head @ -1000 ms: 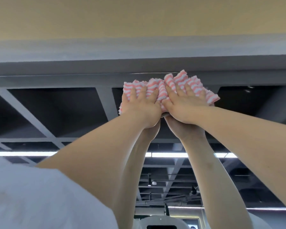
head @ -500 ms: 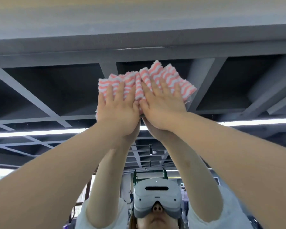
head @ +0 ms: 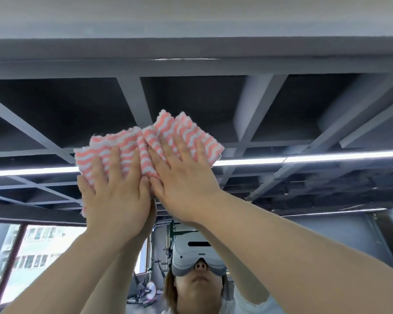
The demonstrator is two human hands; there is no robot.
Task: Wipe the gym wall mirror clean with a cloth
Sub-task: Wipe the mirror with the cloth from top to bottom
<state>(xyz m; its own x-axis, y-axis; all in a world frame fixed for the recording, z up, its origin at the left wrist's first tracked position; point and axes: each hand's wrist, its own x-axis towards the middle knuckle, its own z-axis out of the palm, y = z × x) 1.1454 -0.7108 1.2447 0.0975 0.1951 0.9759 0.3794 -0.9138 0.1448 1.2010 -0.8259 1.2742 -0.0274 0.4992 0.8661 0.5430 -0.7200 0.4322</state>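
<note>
Pressing both flat hands, left hand [head: 114, 196] and right hand [head: 182, 177], on the striped cloth [head: 145, 141] high up the mirror [head: 281, 123]; lower glass likely unwiped.

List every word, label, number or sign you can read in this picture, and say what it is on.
None can be read.
Cloth: pink and white stripes only, no label showing.
Headset reflected in the mirror: a small mark on its front, too blurred to read.
</note>
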